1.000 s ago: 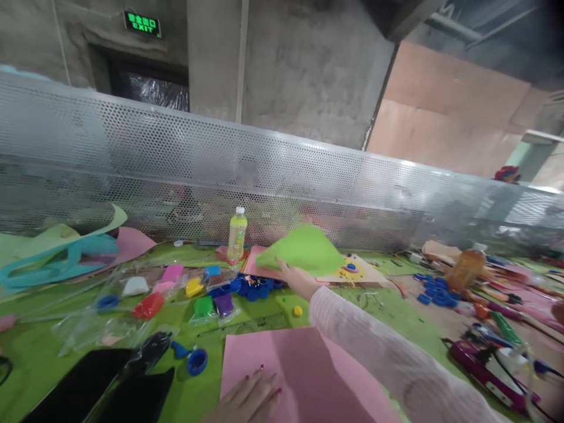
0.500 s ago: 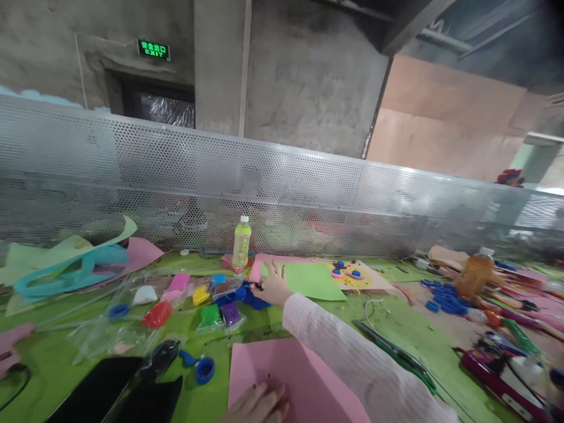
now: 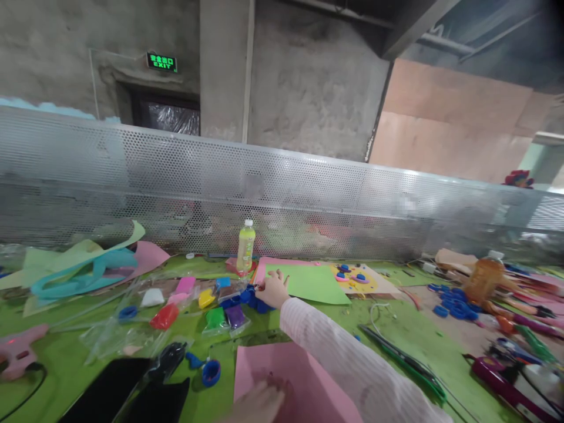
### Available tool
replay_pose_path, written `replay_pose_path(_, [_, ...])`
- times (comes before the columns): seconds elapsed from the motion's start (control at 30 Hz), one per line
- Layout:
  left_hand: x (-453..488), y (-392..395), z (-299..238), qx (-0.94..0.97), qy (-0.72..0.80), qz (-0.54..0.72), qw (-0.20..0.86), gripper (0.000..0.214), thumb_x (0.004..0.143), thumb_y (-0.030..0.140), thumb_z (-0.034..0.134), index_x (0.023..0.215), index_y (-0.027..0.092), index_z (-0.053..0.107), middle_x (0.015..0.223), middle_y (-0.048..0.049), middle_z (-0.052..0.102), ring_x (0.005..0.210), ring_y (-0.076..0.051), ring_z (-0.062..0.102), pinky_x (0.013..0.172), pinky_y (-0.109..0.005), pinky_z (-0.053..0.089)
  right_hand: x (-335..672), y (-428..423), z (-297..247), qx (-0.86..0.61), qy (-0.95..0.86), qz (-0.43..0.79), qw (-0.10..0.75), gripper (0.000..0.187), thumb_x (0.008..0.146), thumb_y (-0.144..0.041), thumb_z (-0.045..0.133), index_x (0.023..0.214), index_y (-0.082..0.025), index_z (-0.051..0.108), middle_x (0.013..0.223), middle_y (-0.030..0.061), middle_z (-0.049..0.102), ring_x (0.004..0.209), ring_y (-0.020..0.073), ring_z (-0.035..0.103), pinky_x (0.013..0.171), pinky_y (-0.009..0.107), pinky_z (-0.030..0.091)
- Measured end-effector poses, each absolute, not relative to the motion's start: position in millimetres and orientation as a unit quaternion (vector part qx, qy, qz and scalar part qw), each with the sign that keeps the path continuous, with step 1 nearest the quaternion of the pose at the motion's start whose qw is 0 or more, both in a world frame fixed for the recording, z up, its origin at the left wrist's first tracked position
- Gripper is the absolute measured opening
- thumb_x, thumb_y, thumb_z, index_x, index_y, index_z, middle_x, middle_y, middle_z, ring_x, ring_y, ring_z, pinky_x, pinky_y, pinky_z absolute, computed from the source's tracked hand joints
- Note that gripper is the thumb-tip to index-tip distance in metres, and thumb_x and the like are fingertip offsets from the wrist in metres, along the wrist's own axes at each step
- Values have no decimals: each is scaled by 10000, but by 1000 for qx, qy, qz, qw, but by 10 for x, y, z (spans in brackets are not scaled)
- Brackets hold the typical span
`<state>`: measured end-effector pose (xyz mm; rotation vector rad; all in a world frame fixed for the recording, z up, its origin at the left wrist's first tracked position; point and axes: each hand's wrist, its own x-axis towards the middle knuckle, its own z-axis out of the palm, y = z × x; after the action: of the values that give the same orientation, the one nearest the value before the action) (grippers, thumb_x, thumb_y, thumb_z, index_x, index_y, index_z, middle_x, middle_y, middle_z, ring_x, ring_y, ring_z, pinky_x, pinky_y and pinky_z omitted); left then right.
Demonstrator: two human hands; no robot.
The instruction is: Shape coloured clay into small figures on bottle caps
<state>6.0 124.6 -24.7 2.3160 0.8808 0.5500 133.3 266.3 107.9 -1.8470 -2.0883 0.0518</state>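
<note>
My right hand [image 3: 273, 290] reaches forward in a pale pink sleeve, fingers curled among several blue bottle caps [image 3: 249, 297] at the left edge of a flat green paper sheet [image 3: 311, 284]. What the fingers grip, if anything, is too small to make out. My left hand [image 3: 258, 404] lies at the bottom edge on a pink paper sheet [image 3: 299, 382]; it is blurred and its fingers are not clear. A green drink bottle [image 3: 245, 246] stands just beyond the caps.
Bags of coloured clay [image 3: 198, 299] lie left of the caps. A yellow craft piece with blue caps [image 3: 356, 281] sits right of the green sheet. More blue caps [image 3: 453, 294], an amber bottle [image 3: 482, 278], tools [image 3: 506, 364], a glue gun [image 3: 17, 352] and a perforated metal screen [image 3: 308, 200] surround the green table.
The green sheet, lifted a second ago, now lies flat. My right hand let it go and moved left onto the blue caps, curling its fingers. My left hand slid slightly on the pink sheet.
</note>
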Motion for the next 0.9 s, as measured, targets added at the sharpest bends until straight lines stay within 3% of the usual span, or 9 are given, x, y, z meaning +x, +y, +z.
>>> replay_pose_path(0.23, [-254, 1414, 762, 559, 433, 493, 507, 476, 959, 496, 479, 1308, 173, 503, 1267, -117, 608, 1112, -255, 622, 983, -516, 486, 1434, 2049, 1466, -532, -804, -63, 259, 199, 826, -354, 671, 960, -208, 690, 1491, 66, 415, 1444, 355, 200, 1161, 641, 92])
replay_pose_path(0.4, [-226, 1359, 1130, 429, 380, 537, 619, 284, 944, 369, 567, 1103, 139, 612, 1059, -72, 695, 959, -205, 679, 919, -446, 531, 1438, 1536, 1542, -426, -850, -102, 292, 148, 809, -253, 614, 932, -218, 688, 1504, 70, 407, 1446, 372, 181, 1168, 640, -22])
replay_pose_path(0.57, [-179, 1258, 1168, 402, 334, 547, 654, 182, 920, 268, 619, 1041, 134, 635, 988, -44, 702, 890, -181, 684, 857, -401, 557, 1421, 1377, 1488, -390, -857, -100, 322, 110, 835, -228, 580, 890, -213, 673, 1505, 67, 406, 1450, 360, 171, 1167, 633, -63])
replay_pose_path(0.63, [-195, 1260, 1170, 395, 335, 546, 658, 147, 917, 246, 622, 1005, 130, 639, 951, -33, 704, 848, -168, 687, 839, -386, 563, 1426, 1358, 1472, -389, -853, -84, 338, 149, 827, -249, 610, 959, -225, 676, 1480, 69, 436, 1438, 364, 196, 1164, 639, -62])
replay_pose_path(0.77, [-223, 1279, 1201, 396, 342, 534, 664, 141, 918, 247, 622, 983, 124, 647, 942, -36, 714, 842, -167, 694, 836, -381, 565, 1515, 1292, 1451, -410, -826, -24, 385, 428, 789, -299, 685, 1207, -251, 605, 1418, 82, 497, 1387, 362, 287, 1162, 657, 5])
replay_pose_path(0.83, [-226, 1281, 1223, 398, 346, 527, 666, 157, 922, 266, 618, 978, 123, 653, 951, -41, 719, 859, -170, 697, 859, -393, 560, 1597, 1250, 1425, -428, -805, 20, 411, 453, 798, -295, 677, 1239, -238, 586, 1385, 98, 522, 1339, 337, 361, 1161, 632, 125])
replay_pose_path(0.9, [-228, 1278, 1244, 400, 353, 518, 669, 151, 923, 264, 617, 960, 123, 654, 931, -36, 721, 851, -170, 698, 865, -397, 559, 1678, 1220, 1380, -446, -782, 74, 429, 359, 820, -280, 647, 1173, -217, 623, 1306, 108, 576, 1256, 302, 454, 1118, 564, 291])
